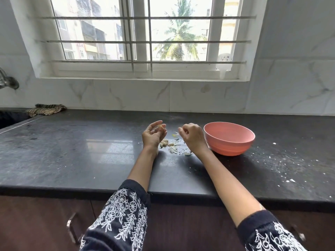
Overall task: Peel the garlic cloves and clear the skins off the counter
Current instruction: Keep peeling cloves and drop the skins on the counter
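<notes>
My left hand (154, 134) is raised just over the dark counter (90, 151) and pinches a small pale garlic clove (160, 126) at its fingertips. My right hand (192, 135) hovers a short way to its right with fingers curled, pinching a thin scrap of skin (179, 129). A small bit of skin (175, 134) hangs in the air between the hands. Below them, garlic cloves (165, 143) and loose papery skins (181, 150) lie scattered on the counter. A pink bowl (229, 138) stands just right of my right hand.
A striped cloth (46, 109) lies at the back left beside a sink edge (10, 117), with a tap (8, 82) on the wall. White crumbs (290, 180) dot the counter's right side. A tiled wall and window close off the back.
</notes>
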Available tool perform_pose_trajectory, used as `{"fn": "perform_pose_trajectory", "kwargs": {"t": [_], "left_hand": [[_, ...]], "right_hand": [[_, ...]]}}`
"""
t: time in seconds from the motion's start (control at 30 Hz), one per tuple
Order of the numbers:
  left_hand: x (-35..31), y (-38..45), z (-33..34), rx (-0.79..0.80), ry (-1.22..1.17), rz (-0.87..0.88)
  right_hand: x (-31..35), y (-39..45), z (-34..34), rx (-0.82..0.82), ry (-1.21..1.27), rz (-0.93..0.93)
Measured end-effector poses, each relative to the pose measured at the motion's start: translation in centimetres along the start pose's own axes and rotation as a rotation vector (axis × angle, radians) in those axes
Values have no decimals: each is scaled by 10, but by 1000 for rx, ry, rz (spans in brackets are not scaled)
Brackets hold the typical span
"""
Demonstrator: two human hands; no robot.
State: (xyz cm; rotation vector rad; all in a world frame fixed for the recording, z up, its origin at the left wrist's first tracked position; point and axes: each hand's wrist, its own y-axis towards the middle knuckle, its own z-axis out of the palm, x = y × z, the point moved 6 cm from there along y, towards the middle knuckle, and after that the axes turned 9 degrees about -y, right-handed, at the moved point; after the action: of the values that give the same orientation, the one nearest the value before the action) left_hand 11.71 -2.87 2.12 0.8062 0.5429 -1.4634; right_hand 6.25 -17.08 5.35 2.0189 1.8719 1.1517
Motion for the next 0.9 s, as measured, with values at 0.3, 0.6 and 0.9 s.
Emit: {"fn": "perform_pose_trajectory", "kwargs": {"t": [0.3, 0.6, 0.9], "left_hand": [[8, -4, 11, 134, 7, -109], [13, -10, 23, 255, -33, -149], [10, -11, 21, 265, -18, -120]], "right_hand": [[14, -4, -11, -82, 78, -87], [19, -6, -7, -76, -38, -192], [23, -8, -9, -93, -75, -226]]}}
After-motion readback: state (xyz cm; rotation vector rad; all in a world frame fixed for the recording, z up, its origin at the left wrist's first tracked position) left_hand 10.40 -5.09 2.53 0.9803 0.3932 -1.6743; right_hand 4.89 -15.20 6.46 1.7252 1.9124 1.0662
